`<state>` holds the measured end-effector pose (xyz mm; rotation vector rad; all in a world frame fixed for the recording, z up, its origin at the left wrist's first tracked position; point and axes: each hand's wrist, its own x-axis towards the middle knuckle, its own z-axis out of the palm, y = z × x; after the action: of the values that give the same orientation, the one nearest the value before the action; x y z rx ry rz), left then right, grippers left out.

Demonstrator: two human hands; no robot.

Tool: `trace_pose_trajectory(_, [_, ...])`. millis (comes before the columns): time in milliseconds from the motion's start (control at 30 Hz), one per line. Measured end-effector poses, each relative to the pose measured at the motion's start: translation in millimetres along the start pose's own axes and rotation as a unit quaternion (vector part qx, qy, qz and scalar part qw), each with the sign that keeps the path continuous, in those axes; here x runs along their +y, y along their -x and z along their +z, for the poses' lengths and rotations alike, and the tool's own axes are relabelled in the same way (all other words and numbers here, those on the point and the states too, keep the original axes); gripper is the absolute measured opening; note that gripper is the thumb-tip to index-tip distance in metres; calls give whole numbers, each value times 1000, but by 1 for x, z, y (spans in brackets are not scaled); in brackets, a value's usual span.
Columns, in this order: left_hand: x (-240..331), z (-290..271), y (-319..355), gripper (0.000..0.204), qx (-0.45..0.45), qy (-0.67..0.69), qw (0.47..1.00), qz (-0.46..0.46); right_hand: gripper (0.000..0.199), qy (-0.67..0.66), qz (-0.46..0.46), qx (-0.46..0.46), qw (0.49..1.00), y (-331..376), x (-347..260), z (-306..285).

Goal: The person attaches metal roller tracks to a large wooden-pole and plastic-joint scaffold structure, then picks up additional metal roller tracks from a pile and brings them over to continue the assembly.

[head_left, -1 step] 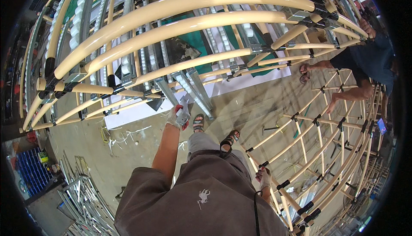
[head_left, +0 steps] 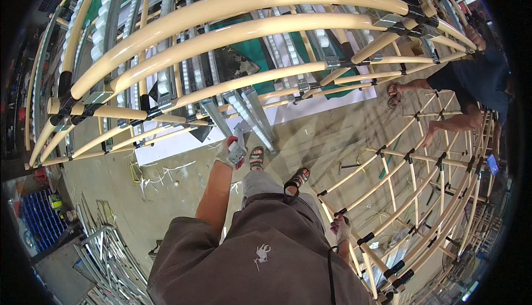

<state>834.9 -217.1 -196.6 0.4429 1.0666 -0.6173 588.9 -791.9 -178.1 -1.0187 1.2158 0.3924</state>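
Observation:
In a white and red work glove, my left hand [head_left: 228, 154] is closed round a small silver metal bracket [head_left: 238, 151]. It is held just below the front of a large rack of cream pipes [head_left: 244, 86] and beside metal rails [head_left: 249, 114] that slope down from that rack. My right hand [head_left: 341, 229], also gloved, is closed at the near left edge of a second cream pipe frame [head_left: 392, 224]. A black pipe joint [head_left: 340, 213] is right at its fingers. What the right fingers hold, if anything, I cannot make out.
A co-worker [head_left: 471, 91] bends over at the right between the two frames. White sheeting [head_left: 327, 108] lies under the rack. Scraps of white strip [head_left: 160, 177] litter the floor. Loose metal rails [head_left: 111, 255] and a blue bin rack [head_left: 43, 222] stand at the lower left.

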Motion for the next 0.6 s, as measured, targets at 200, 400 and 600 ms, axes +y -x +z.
trace_pose_trajectory(200, [-24,-17,26,45,-26,-66,997,-35,6,72,1,-30,997,-1,-1,14])
trace_pose_trajectory(400, [-72,-23,110,26,58,-288,954,-62,15,130,-67,15,989,0,10,46])
trace_pose_trajectory(600, [-75,8,237,31,88,-430,890,-128,30,237,-105,-72,963,-13,11,100])
